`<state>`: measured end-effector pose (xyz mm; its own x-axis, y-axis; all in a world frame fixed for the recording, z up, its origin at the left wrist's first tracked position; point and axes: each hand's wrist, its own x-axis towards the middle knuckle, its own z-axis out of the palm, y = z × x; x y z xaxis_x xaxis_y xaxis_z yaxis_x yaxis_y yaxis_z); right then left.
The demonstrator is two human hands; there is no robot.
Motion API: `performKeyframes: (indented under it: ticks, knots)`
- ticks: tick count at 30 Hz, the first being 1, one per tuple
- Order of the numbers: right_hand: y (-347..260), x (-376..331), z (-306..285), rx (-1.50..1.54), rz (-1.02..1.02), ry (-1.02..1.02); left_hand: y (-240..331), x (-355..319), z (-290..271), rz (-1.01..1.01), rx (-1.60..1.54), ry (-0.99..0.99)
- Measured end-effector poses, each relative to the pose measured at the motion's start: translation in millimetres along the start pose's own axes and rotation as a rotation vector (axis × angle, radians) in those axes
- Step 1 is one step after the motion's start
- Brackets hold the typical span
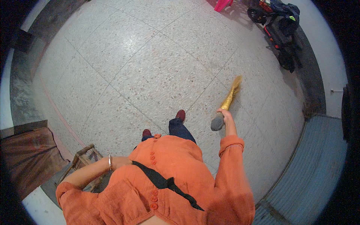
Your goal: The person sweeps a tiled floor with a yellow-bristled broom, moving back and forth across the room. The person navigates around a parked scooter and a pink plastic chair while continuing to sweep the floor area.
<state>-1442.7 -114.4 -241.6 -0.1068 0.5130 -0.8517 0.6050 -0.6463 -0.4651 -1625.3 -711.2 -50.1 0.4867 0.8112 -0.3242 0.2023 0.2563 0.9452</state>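
Note:
My right hand (225,114) is wrapped around a broom (227,102) to the right of my body. The broom has a gold-coloured wrapped part, a rounded grey end nearest me and straw-coloured bristles that point away over the speckled floor. Those bristles look slightly blurred. On the other side, my left arm is bent, with a bangle at the wrist, and my left hand (123,161) rests against my waist. Its fingers are hidden by my orange shirt.
A dark wheeled thing with red parts (275,35) stands by the far right wall, near a bright pink object (223,4). A blue ridged surface (311,165) lies at the right. A wooden frame (84,157) and brown cloth (33,157) are at the left.

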Motion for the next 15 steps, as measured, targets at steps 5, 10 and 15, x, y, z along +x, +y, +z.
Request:
performKeyframes:
  ticks: [5, 10, 15]
  knots:
    - [-25.6, -7.8, 51.2, -0.2, -0.08, -0.066, 26.7, 38.4, -16.1, -0.055, -0.01, -0.033]
    - [-21.9, -72.1, 115.2, -0.494, -0.367, -0.183, 39.4, 59.4, -26.6, -0.085, -0.025, -0.054]
    - [-50.5, -95.1, 123.3, -0.687, -0.434, -0.545, 58.6, 63.5, -55.2, -0.102, -0.077, -0.014]
